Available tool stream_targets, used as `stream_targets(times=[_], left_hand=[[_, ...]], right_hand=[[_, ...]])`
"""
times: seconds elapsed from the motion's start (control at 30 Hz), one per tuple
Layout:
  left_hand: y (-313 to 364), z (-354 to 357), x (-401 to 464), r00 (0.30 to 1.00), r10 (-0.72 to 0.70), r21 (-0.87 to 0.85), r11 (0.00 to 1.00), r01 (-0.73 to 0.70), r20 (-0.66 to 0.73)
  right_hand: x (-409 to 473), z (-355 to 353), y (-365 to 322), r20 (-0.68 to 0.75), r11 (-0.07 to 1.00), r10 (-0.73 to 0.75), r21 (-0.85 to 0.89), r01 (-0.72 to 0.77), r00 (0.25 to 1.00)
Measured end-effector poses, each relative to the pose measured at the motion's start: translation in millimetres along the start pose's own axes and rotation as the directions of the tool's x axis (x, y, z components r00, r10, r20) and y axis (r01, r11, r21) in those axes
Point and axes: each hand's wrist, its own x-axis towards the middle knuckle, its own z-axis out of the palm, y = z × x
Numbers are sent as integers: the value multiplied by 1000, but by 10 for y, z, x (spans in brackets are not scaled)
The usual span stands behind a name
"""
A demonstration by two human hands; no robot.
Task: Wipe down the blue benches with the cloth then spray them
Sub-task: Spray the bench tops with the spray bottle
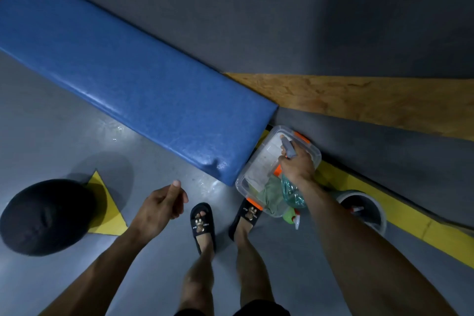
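A long blue padded bench (133,79) runs from the upper left to the centre. At its near end a clear plastic bin (256,169) with orange clips sits on the floor. My right hand (297,164) grips a spray bottle (288,147) by its grey head over the bin, its green-tinted body (292,192) below my wrist. A green cloth (272,195) lies crumpled in the bin. My left hand (161,205) hangs loosely curled above the floor, holding nothing.
A second green spray bottle (291,217) lies by the bin. A grey bucket (366,208) stands on the right beside a yellow floor stripe (400,213). A black round object (43,215) sits lower left. My sandalled feet (202,223) stand before the bin. A wooden board (372,100) lies beyond.
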Motion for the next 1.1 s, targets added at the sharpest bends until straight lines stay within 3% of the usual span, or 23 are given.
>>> stream_targets(times=[0.1,0.33,0.53,0.73,0.93,1.1], left_hand=[[10,3,58,1000,11,-7,1000,-11,-12],[51,-84,113,998,11,-15,1000,-12,-57],[-14,-294,198,998,-4,-62,998,0,-66],[-160,-681,294,999,-15,-85,996,10,-51],[-384,-1191,396,999,-44,-125,991,43,-6],[-493,-1546,556,999,-37,-181,983,43,34]], right_hand=[[150,-125,-77,-42,1000,14,11,-14,999],[184,-52,-270,27,998,-35,-50,37,999],[-215,405,-322,291,969,-126,-170,181,948],[-756,1112,-456,376,944,-134,-233,234,917],[-768,1384,-745,210,974,-49,-205,92,976],[-421,1214,-1190,49,985,-35,-167,43,998]])
